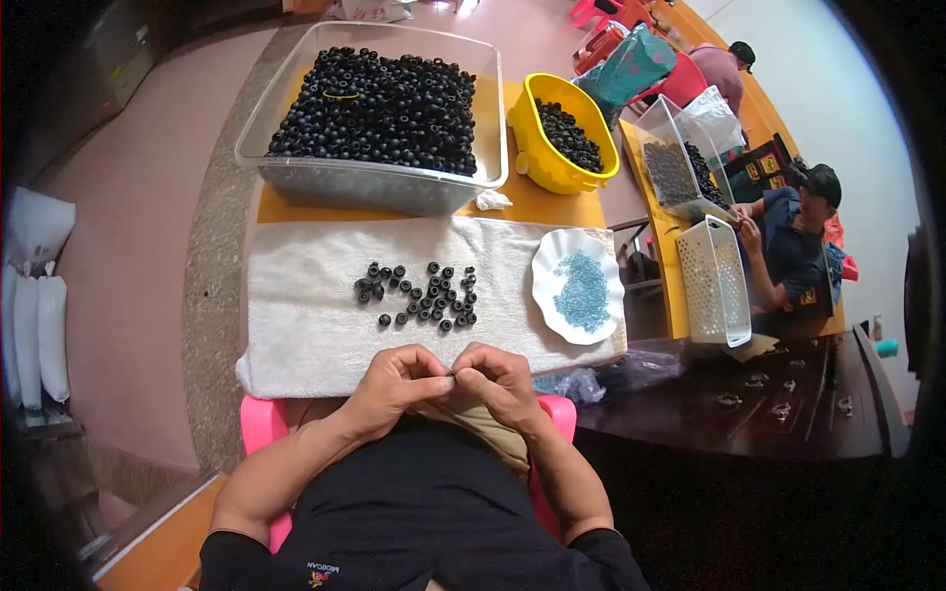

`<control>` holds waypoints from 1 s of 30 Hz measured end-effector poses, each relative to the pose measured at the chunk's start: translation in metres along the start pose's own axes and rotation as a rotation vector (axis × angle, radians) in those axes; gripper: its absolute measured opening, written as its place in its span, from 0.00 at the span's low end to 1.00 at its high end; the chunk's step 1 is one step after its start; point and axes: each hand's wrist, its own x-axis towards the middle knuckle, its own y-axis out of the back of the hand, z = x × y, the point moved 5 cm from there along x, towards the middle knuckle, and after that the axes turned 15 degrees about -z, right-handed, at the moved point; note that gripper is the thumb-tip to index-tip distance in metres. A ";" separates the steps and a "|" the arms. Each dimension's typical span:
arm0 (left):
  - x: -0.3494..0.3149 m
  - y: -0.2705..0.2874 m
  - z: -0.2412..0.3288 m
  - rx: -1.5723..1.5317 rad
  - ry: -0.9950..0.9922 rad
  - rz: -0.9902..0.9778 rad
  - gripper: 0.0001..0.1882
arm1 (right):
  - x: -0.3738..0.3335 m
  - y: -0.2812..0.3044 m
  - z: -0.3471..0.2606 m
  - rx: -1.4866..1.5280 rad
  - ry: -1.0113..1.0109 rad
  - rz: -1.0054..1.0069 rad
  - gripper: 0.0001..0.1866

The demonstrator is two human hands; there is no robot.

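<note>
My left hand (pixel 406 387) and my right hand (pixel 495 382) meet at the fingertips over my lap, just off the near edge of a white towel (pixel 305 345). Both are closed in a pinch on one small dark piece (pixel 450 374), mostly covered by the fingers. On the towel beyond them lies a loose group of small black ring-shaped parts (pixel 424 303), with holes in their middles. To the right, a white scalloped plate (pixel 548 305) holds a heap of tiny pale-blue clear pieces (pixel 583 294).
Behind the towel stand a large clear bin (pixel 370 187) full of black parts and a yellow basket (pixel 537 163) with more. At the right, a co-worker (pixel 793 231) handles something beside a white perforated basket (pixel 695 295). White sacks (pixel 39 335) stand at the far left.
</note>
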 end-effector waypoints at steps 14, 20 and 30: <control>0.002 0.001 -0.008 0.041 0.021 -0.032 0.08 | -0.005 0.005 0.013 0.230 -0.139 -0.056 0.07; 0.001 0.001 -0.009 0.045 0.041 -0.046 0.07 | -0.004 0.006 0.020 0.418 -0.194 -0.078 0.06; 0.000 0.006 -0.004 -0.046 -0.050 0.008 0.07 | -0.006 -0.011 -0.006 -0.398 0.125 0.114 0.07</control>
